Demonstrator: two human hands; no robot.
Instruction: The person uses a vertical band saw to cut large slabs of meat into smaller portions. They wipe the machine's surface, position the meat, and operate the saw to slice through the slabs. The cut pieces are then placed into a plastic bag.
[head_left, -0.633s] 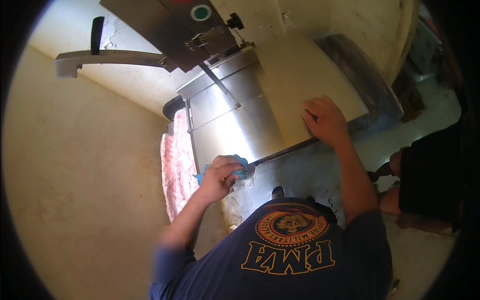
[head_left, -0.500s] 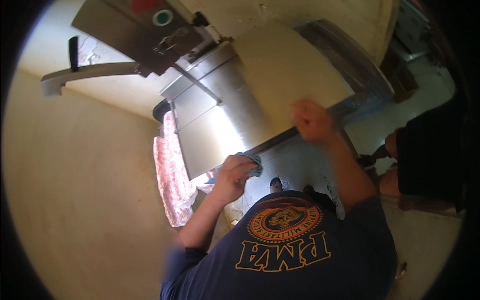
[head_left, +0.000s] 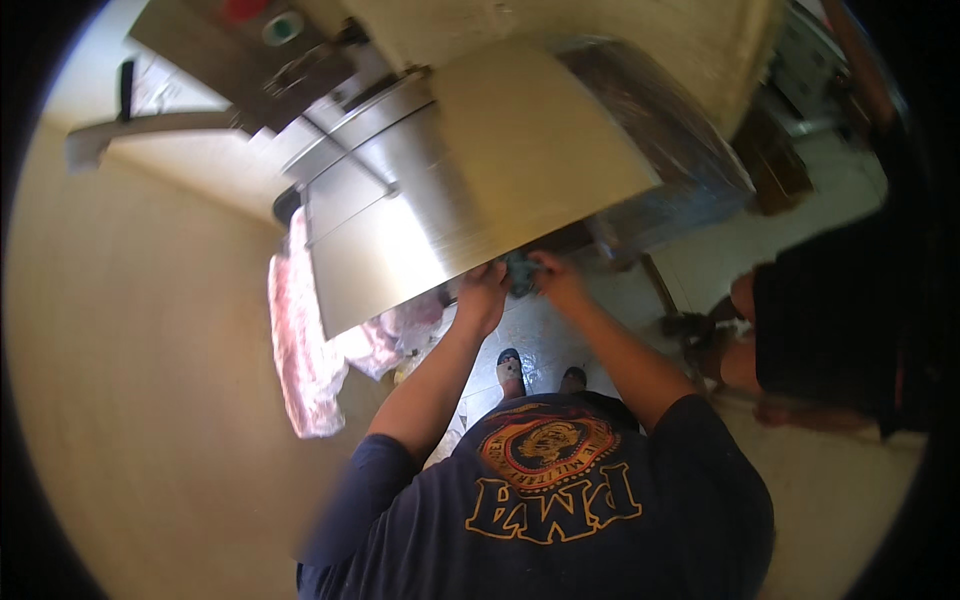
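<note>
– How is the left grip (head_left: 487, 292)?
– It is pinching the bluish cloth (head_left: 520, 275) from the left side.
– And the right grip (head_left: 556, 280)?
– Its bent fingers are at the right side of the cloth, but I cannot tell if they pinch it.
– So where is the cloth exactly?
– Between both hands, just beside the near edge of the steel worktop (head_left: 385, 255).
– And farther out?
– A saw blade (head_left: 345, 153) stands at the far left of the worktop; a pinkish slab (head_left: 290, 340) is left of it; a person (head_left: 825, 320) is at right.
</note>
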